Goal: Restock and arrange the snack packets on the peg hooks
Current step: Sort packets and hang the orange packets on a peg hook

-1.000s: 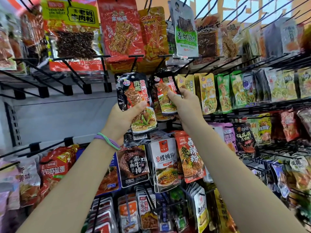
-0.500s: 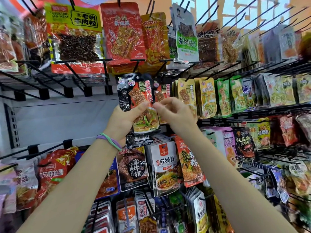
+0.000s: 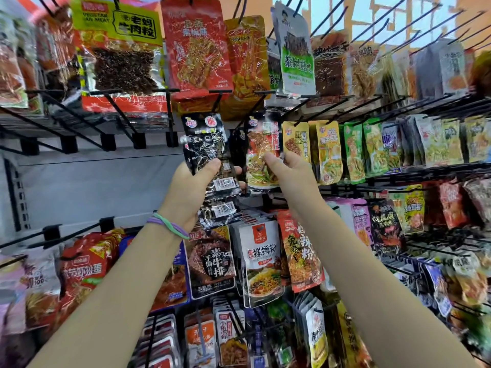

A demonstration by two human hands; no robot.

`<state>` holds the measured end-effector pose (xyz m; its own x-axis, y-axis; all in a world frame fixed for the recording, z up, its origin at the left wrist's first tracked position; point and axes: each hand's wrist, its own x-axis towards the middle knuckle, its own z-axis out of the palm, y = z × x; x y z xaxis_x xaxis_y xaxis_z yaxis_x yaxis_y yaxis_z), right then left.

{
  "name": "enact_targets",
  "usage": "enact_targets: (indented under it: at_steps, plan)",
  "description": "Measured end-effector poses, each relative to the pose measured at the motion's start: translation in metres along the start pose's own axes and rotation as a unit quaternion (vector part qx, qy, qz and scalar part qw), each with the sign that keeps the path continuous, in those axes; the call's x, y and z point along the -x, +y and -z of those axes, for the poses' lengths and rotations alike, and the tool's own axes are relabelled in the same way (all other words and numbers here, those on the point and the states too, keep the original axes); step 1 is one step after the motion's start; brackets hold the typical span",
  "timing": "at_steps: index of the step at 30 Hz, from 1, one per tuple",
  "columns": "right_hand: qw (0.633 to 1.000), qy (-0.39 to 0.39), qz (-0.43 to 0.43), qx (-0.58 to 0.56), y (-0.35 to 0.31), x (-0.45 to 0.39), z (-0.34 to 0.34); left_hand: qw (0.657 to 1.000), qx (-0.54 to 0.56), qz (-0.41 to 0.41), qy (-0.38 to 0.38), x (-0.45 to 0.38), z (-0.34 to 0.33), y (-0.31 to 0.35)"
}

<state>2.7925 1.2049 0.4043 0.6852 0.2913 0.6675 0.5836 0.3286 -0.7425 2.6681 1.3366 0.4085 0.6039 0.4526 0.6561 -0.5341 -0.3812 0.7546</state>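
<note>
My left hand grips a small stack of black snack packets with their backs and barcodes toward me, held up in front of the middle row of pegs. My right hand pinches a red and black packet with a noodle picture, just right of the stack. That packet is level with the peg hook beside the yellow packets; whether it hangs on the hook I cannot tell.
Large red and yellow packets hang on the top row above my hands. Green and yellow packets fill the pegs to the right. Bare black hooks jut out at the left before a grey back panel. More packets hang below.
My right hand has taken the red front packet off the stack and carried it right. The stack in my left hand now shows its black back side.
</note>
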Motion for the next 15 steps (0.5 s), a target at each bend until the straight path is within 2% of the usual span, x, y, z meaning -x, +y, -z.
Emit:
enact_targets:
  at_steps: [4,8,11,15]
  plan:
    - [1.0,-0.003,-0.022,-0.009,-0.001,-0.007,-0.001,0.999,0.014,-0.008,0.047,-0.004,0.005,-0.005]
    - [0.998,-0.008,-0.039,-0.043,0.0,-0.009,0.0,0.998,0.007,-0.006,0.063,-0.025,0.023,-0.035]
    - [0.997,-0.01,-0.052,-0.053,0.0,-0.007,0.001,0.997,0.005,0.022,0.075,-0.012,0.015,-0.019]
    - [0.994,0.076,0.009,0.084,0.005,-0.009,0.003,0.995,-0.032,0.02,0.096,-0.002,0.006,-0.012]
